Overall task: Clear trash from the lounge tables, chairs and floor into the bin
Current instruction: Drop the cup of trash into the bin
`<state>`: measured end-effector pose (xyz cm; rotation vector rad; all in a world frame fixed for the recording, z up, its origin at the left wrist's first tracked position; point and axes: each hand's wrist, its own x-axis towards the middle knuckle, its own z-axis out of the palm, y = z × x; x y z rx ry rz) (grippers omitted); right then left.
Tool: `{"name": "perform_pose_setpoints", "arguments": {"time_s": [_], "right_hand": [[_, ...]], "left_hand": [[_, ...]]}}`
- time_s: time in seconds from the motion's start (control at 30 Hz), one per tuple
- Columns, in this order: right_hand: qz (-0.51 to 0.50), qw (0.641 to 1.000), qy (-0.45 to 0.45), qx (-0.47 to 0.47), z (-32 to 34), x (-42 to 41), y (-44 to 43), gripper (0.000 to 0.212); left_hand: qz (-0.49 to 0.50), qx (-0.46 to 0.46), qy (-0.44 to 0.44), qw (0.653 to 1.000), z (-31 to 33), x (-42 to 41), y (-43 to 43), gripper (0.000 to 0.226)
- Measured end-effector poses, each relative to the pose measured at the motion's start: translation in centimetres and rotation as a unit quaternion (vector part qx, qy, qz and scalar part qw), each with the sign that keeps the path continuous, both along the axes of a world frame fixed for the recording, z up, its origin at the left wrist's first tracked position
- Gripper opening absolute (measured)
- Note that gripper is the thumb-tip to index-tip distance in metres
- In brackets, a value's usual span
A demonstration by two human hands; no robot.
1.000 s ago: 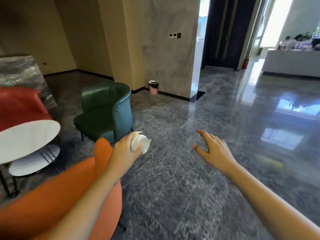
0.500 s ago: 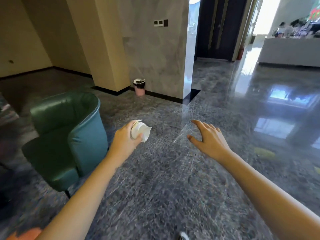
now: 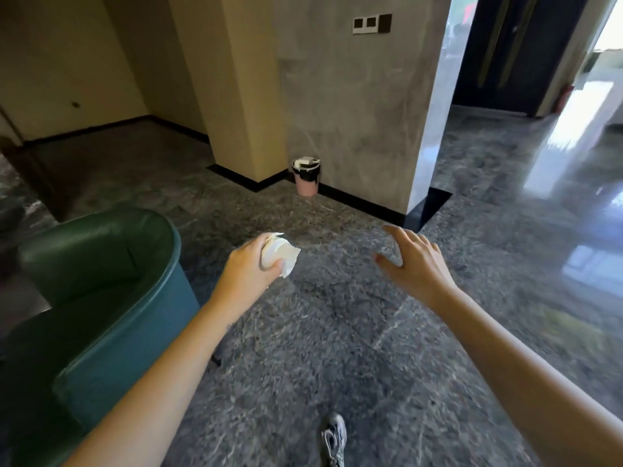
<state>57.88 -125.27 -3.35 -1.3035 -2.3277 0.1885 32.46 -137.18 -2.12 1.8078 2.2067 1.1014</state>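
at the far left a green armchair (image 3: 101, 281) with a teal outer shell stands on the dark marble floor (image 3: 371, 348), its curved back close to the left forearm. just right of it the left hand (image 3: 247, 276) is held out over the floor, its fingers (image 3: 275, 264) clenched round a crumpled white tissue (image 3: 281, 252), part of which sticks out to the right of the fist. beyond that hand, at the foot of the grey stone wall (image 3: 354, 96) and beside a cream pillar (image 3: 236, 79), stands the small pink bin (image 3: 306, 182), lined with a black bag, something pale lying at its rim. the bin is well apart from the tissue. high on the wall is a switch plate (image 3: 372, 23). at the bottom edge a grey shoe (image 3: 333, 439) is on the floor. further right the right hand (image 3: 418, 264) hovers palm down, its fingers released and spread, holding nothing. at the far right are a dark door (image 3: 499, 52) and bright glare on the floor.
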Motion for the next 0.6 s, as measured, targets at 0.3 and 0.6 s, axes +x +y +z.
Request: {"name": "perform_pose_setpoints", "arguments": {"time_s": [0.3, 0.6], "right_hand": [[0.004, 1.000, -0.024, -0.012, 0.6, -12.6, 32.4, 0.063], [0.000, 0.998, -0.060, 0.005, -1.9, -20.2, 62.4, 0.064]], "left_hand": [[-0.018, -0.017, -0.031, 0.999, 1.8, -12.0, 32.6, 0.042], [-0.032, -0.058, -0.015, 0.998, -2.1, -20.9, 64.6, 0.044]]}}
